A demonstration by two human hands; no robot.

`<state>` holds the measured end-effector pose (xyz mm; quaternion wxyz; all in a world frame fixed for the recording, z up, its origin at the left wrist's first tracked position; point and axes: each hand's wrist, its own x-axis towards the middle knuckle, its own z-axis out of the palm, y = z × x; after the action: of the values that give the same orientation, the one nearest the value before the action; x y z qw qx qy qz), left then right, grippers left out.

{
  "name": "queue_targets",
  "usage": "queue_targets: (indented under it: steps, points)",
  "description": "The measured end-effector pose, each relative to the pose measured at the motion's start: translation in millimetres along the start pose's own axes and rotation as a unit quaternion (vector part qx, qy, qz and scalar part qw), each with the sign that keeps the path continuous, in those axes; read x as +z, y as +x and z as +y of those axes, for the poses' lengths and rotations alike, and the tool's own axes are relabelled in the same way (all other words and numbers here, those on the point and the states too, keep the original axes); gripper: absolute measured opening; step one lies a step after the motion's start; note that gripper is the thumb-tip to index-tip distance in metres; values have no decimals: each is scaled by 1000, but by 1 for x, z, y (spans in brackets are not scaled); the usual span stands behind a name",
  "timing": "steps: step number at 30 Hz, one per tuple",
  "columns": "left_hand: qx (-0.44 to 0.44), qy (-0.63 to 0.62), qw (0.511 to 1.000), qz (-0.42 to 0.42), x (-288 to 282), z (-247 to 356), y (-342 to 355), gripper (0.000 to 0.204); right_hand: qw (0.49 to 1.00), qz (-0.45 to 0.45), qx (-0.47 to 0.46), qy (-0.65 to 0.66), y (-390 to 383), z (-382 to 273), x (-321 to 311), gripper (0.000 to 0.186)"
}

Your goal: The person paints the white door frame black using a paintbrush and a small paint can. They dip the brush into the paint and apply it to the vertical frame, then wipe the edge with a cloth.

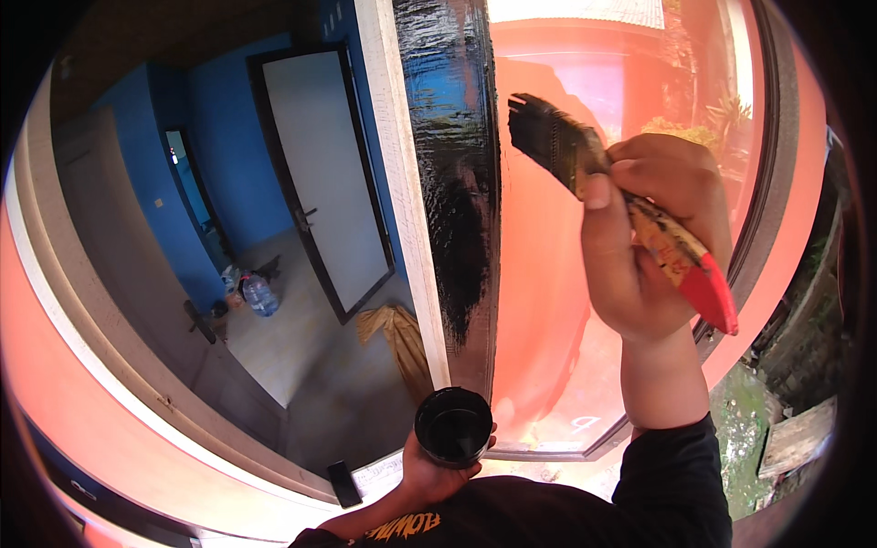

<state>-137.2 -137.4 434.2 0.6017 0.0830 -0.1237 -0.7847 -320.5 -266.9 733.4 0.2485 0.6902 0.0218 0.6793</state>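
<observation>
Closest to us, our right grip [662, 228] pinches the paintbrush [674, 239] between thumb and curled fingers; its red-ended handle slants down to the right of that grip, and its black-coated bristles [548, 139] point up and left from it. Below the right grip, we see our black sleeve [676, 475]. Lower and to the left, our left grip [425, 477] cradles a round black pot [454, 393] from beneath, its mouth facing us, with dark liquid inside. Left of the right grip stands an upright post [448, 183], covered in glossy, streaky black; we cannot tell whether the bristles touch it. Behind the right grip, a windowpane [548, 301] reflects pink. Farther off, up and left of our left grip, we see a tan cloth [397, 342], a clear plastic bottle [260, 296], a pale door [324, 164] and a blue wall [224, 137].
</observation>
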Motion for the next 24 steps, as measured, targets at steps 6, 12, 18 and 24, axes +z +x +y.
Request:
queue_targets:
  steps: [6,12,18,24]
  points:
    - [-9,-1,1000,2,-4,11,-3,80,996,-67,-21,-53,23,-19,14,14]
    - [-11,6,1000,1,-20,23,-6,77,998,-37,47,-28,36,-24,18,9]
    - [-41,21,999,24,-44,36,-8,71,994,-63,58,-60,44,-27,26,10]
    - [-52,35,998,24,-59,44,-10,70,990,-69,22,-118,51,-25,37,10]
